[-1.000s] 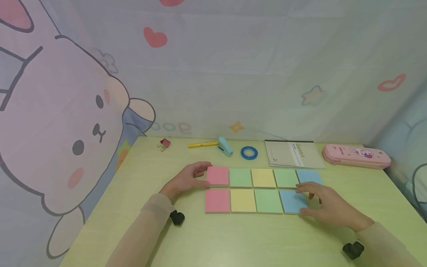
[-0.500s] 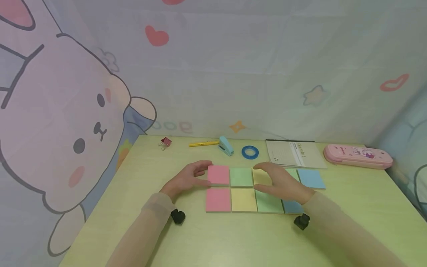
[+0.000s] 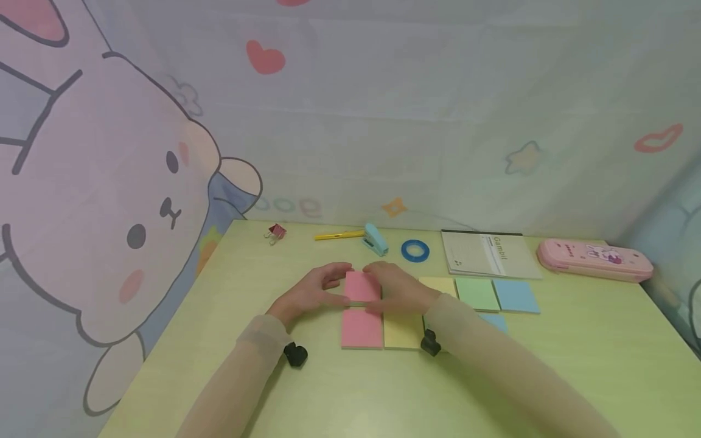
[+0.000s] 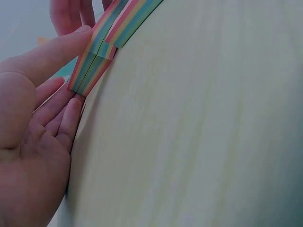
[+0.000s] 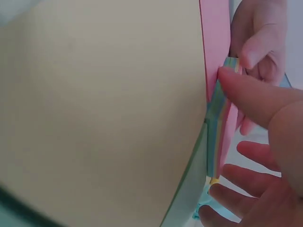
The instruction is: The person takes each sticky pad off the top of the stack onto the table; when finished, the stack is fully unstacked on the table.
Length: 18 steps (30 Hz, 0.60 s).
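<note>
In the head view, square sticky-note pads with pink, yellow, green and blue tops lie in two rows. My left hand (image 3: 309, 292) holds the left side of the back-row pink sticky-note pad (image 3: 358, 286), thumb at its front corner and fingers behind. Its striped side shows in the left wrist view, beside the left thumb (image 4: 61, 52). My right hand (image 3: 402, 289) reaches across the back row to the same pad. In the right wrist view its thumb (image 5: 251, 94) lies at the pad's striped edge and its fingers are loosely spread. The right arm covers some of the pads.
Behind the pads lie a red binder clip (image 3: 277, 232), a yellow pen (image 3: 338, 235), a light blue stapler (image 3: 375, 241), a roll of blue tape (image 3: 415, 250), a notepad (image 3: 471, 252) and a pink pencil case (image 3: 594, 261). A printed cloth hangs behind the table (image 3: 339, 395).
My right hand has moved left from the blue pads at the right end, over the yellow and green ones, to the pink pad. The left hand has stayed at the pink pad.
</note>
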Available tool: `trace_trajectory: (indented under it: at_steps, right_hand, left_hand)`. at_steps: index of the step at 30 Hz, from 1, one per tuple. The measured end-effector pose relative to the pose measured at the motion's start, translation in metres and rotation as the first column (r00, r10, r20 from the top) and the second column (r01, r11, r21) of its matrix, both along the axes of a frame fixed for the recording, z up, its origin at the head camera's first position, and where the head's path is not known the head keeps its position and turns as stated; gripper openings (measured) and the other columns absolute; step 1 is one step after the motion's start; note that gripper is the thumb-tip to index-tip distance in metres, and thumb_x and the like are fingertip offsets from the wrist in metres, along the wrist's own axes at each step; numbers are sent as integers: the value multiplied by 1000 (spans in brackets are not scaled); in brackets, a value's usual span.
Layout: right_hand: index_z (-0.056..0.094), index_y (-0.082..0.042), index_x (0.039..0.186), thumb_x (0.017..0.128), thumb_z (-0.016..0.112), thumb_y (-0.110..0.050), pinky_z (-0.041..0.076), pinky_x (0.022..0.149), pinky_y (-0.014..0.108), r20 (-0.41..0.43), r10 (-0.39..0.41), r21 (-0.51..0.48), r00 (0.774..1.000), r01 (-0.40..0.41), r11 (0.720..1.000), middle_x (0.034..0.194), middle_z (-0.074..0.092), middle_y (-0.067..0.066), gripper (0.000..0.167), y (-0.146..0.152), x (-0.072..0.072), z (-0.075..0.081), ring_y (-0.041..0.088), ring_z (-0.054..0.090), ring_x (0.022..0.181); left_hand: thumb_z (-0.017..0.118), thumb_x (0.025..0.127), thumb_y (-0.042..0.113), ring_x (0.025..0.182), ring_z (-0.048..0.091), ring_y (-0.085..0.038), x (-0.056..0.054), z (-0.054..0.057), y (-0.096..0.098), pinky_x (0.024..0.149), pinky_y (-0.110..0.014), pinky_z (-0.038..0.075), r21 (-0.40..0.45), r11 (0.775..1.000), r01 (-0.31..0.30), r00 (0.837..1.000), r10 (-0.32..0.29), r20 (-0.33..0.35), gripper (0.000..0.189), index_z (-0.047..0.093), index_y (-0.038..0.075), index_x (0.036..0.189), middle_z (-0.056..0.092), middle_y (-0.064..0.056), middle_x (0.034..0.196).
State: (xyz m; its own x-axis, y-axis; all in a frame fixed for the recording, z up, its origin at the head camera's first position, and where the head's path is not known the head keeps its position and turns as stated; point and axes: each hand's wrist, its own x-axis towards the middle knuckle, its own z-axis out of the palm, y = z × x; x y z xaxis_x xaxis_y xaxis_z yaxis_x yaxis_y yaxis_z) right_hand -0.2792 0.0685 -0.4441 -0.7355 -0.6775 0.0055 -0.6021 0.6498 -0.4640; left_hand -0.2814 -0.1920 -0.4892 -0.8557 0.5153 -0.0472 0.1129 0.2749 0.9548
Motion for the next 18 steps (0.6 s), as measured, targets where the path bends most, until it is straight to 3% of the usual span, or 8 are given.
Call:
trace_trajectory:
  at_steps: [6, 12, 18]
  right_hand:
    - [51, 3, 149, 93, 84, -26, 46, 116, 45, 14, -3, 66, 1000, 2, 998, 145, 60, 17, 71, -10, -3, -1, 31, 56, 134]
    - [59, 2, 140, 91, 85, -32, 51, 105, 42, -62, 15, 48, 998, -12, 999, 130, 67, 11, 65, -5, -6, 1, 26, 60, 116]
    - [59, 1, 142, 89, 84, -36, 46, 113, 49, -108, -27, -29, 994, 25, 999, 137, 65, 13, 69, 22, -2, 13, 29, 59, 127]
  left_hand:
    - [85, 91, 13, 152, 40, -31, -1, -1, 1, 126, -45, 33, -2, 1000, 0, 1000, 0, -2, 86, 38, 7, 162, 45, -8, 163]
    - [87, 88, 12, 154, 38, -28, -3, -4, 0, 126, -43, 33, -9, 1000, 5, 1000, -5, -4, 89, 37, 8, 163, 44, -7, 164]
    - [85, 87, 4, 155, 35, -31, -3, -3, 0, 128, -46, 30, 17, 999, 35, 999, -35, -31, 91, 34, 4, 163, 42, -11, 165]
